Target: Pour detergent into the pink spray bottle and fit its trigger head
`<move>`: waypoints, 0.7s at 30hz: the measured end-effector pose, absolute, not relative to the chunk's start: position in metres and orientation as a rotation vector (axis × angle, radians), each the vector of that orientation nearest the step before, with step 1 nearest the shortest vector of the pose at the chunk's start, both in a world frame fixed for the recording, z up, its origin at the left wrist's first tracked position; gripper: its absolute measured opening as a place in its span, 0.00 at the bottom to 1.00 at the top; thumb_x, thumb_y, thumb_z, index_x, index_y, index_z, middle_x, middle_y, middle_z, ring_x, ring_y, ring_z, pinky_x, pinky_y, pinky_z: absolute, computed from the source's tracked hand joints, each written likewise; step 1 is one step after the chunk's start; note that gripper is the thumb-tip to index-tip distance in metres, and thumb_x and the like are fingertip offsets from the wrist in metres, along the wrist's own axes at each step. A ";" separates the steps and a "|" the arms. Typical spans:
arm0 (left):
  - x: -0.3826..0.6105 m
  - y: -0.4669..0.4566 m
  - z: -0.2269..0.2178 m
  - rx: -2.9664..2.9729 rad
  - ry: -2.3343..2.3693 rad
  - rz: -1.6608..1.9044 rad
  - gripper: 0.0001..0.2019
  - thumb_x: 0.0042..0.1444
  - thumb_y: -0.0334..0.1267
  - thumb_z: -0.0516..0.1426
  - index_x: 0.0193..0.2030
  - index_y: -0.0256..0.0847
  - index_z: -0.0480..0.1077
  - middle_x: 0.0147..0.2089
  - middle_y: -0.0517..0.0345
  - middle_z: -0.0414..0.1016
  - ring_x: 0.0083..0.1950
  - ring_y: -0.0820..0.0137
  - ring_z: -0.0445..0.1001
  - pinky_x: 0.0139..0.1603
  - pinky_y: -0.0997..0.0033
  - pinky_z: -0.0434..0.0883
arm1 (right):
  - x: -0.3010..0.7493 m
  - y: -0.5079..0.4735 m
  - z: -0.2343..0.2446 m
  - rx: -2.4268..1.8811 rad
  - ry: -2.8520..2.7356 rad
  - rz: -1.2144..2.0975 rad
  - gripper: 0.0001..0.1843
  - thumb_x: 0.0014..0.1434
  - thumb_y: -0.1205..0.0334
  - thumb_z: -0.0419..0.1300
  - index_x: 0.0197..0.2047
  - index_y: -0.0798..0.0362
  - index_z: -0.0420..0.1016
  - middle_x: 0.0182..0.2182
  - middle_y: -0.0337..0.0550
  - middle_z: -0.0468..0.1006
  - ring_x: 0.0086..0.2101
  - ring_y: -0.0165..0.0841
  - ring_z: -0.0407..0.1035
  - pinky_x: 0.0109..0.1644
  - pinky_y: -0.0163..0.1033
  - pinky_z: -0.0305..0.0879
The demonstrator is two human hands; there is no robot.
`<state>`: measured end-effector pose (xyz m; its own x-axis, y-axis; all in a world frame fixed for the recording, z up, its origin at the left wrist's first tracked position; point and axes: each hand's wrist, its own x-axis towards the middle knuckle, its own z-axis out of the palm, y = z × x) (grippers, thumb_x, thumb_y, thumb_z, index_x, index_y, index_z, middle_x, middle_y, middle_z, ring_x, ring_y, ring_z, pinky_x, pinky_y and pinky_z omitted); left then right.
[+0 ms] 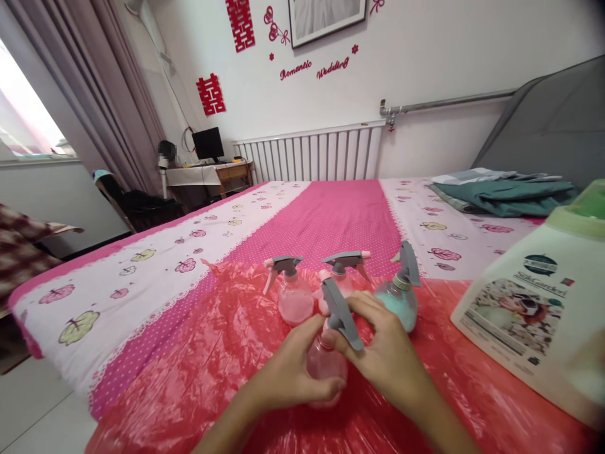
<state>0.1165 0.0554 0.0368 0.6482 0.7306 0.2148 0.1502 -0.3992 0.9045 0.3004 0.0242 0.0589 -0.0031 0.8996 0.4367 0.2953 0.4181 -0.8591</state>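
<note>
Nearest to me is a pink spray bottle (327, 366) with a grey and pink trigger head, standing on a red plastic sheet (227, 378). My left hand (297, 369) is wrapped round its body. My right hand (378, 347) grips the spray head (343, 315) at the neck, thumb and fingers closed about it. Just behind stand two more pink spray bottles, one on the left (295, 301) and one (341, 284) partly hidden by my hands. To the right is a green spray bottle (399, 306) with a grey head.
A large white detergent jug (515, 315) with a green cap stands close on the right. The sheet lies over a pink bed (340, 211). Folded clothes (501, 192) rest at the far right. A desk with a monitor (208, 145) and a radiator (312, 154) are beyond.
</note>
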 end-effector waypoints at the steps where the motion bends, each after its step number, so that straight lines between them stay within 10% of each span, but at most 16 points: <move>1: 0.117 0.055 0.037 1.904 0.694 0.761 0.30 0.47 0.31 0.68 0.60 0.42 0.73 0.55 0.53 0.77 0.57 0.54 0.75 0.63 0.56 0.72 | 0.301 0.024 0.059 -1.087 -1.555 0.718 0.21 0.61 0.40 0.70 0.37 0.51 0.80 0.37 0.42 0.77 0.41 0.38 0.70 0.47 0.43 0.63; 21: 0.116 0.056 0.036 1.911 0.696 0.736 0.31 0.47 0.31 0.68 0.61 0.43 0.72 0.59 0.52 0.76 0.61 0.52 0.74 0.66 0.53 0.70 | 0.301 0.024 0.056 -1.045 -1.596 0.674 0.18 0.66 0.43 0.68 0.39 0.51 0.79 0.38 0.42 0.75 0.42 0.37 0.67 0.48 0.42 0.59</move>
<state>0.1161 0.0564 0.0360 0.6579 0.7256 0.2015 0.1608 -0.3967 0.9037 0.3012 0.0235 0.0563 -0.0539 0.8850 0.4624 0.2862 0.4573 -0.8420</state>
